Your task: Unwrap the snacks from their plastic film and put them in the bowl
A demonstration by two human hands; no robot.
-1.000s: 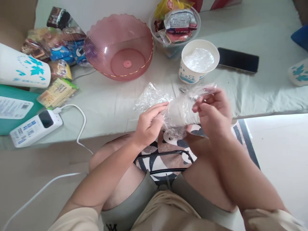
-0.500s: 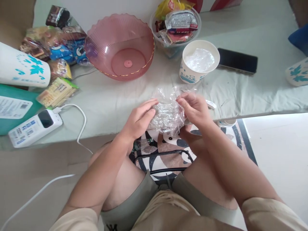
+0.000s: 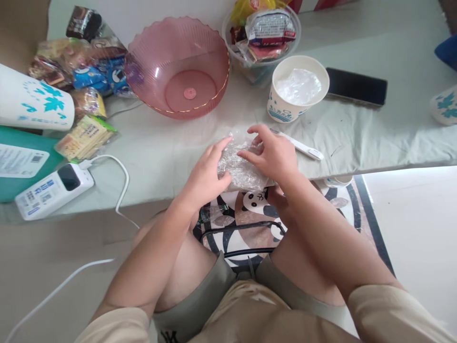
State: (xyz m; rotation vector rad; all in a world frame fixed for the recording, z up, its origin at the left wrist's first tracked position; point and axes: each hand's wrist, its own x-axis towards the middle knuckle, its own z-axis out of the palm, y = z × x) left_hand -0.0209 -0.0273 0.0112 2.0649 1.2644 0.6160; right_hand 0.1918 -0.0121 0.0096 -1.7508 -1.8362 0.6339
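Observation:
A crumpled bundle of clear plastic wrap point(image 3: 240, 167) lies at the front edge of the cloth-covered table point(image 3: 160, 157). My left hand point(image 3: 205, 175) rests against its left side, thumb and fingers spread apart. Over its right part, my right hand point(image 3: 274, 153) is curved with thumb and forefinger apart. A slim white tool point(image 3: 303, 146) lies on the cloth just right of that hand, one end partly covered by it. Behind stands a paper cup point(image 3: 283, 110) with clear plastic film point(image 3: 300, 86) inside.
A pink scalloped bowl point(image 3: 178, 52) and a clear tub of wrapped snacks point(image 3: 271, 31) stand at the back. A black phone point(image 3: 357, 87) lies right of the cup. Snack packets point(image 3: 85, 138), a tipped paper cup point(image 3: 35, 100) and a white power bank point(image 3: 53, 190) with cable are leftward.
My right hand has moved left over the plastic wrap and loosened its pinch. The wrap lies flatter, and more of the white tool shows. My left hand's fingers have spread wider.

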